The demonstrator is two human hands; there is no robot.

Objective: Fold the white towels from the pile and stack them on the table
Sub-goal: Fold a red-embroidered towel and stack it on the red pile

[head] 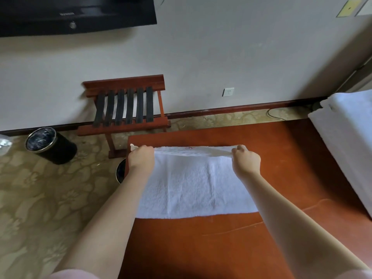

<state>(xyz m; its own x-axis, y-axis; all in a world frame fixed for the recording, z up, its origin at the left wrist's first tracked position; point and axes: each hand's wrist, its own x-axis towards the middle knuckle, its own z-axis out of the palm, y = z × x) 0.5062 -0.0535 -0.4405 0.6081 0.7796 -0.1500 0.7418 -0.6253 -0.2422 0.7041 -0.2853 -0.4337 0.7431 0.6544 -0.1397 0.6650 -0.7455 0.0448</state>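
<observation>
Red-brown table [201, 248] fills lower centre of frame, patterned carpet [40, 198] at left. White towel [193, 184] is spread flat on the table, mid-frame. Its far edge is pinched at the left corner by left hand [141, 158], at the right corner by right hand [246, 160], both clenched on cloth. More white fabric [346, 133] is seen at right edge. Wooden luggage rack [124, 109] and black bin [50, 144] are set against the wall, upper left.

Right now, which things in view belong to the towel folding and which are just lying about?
Job:
- white towel, far corners pinched by left hand and right hand
- red-brown table
- white pile at right

Lying about:
- wooden luggage rack
- black bin
- TV
- wall socket
</observation>
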